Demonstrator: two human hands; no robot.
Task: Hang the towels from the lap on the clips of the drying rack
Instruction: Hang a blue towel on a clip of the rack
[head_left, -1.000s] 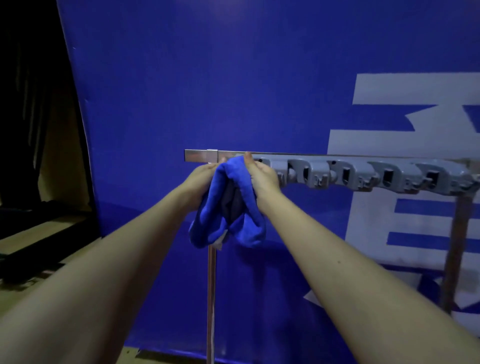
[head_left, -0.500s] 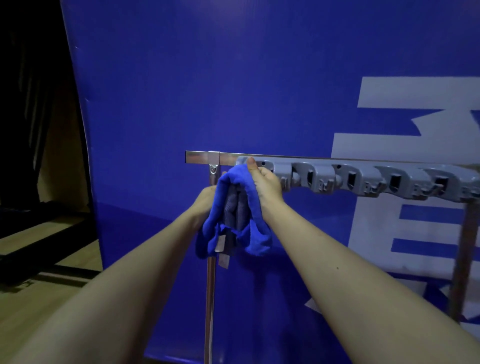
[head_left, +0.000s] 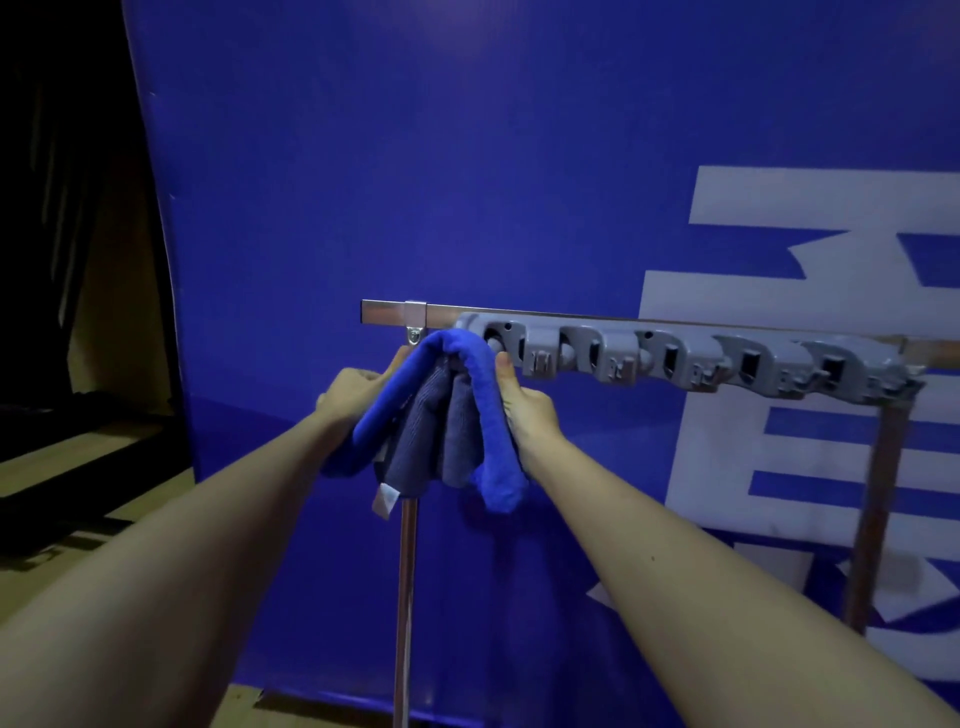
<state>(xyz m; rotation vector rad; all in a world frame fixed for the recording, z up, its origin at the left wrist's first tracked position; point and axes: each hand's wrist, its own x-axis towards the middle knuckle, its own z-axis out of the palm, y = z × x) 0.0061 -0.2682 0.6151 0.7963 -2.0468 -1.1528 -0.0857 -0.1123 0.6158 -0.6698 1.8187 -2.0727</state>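
1. One towel bundle (head_left: 457, 415) is in play. It is blue outside with grey folds inside; I can't tell if it's one two-tone towel or two towels. The top fold sits just under the rail (head_left: 387, 313), touching the first clip (head_left: 500, 338) at the left end of the clip strip (head_left: 675, 358). A white tag (head_left: 385, 501) hangs off the bottom.
2. Grip: the left hand (head_left: 358, 392) holds the bundle's left side, fingers mostly hidden behind the cloth. The right hand (head_left: 524, 405) holds the right side, thumb up beside the first clip. Both hands are closed on fabric.
3. Can't tell whether the clip has caught the fold, because cloth covers its mouth. My read: this is the seating step, hang not confirmed.
4. Risks from here:
   - The fold is thick and bunched. The clip may bite only the outer layer, and the grey layers would slide out on release.
   - Releasing both hands at once, with no tug test, could drop the whole bundle.
   - A hard sideways push at the rail end could rock the rack on its left post (head_left: 405, 597).
   - If it is two towels, one clip would carry both, and the load may be too much for it.
5. The other clips on the strip are bare. The lap and any remaining towels are out of view. A blue banner (head_left: 467, 156) stands behind the rack.
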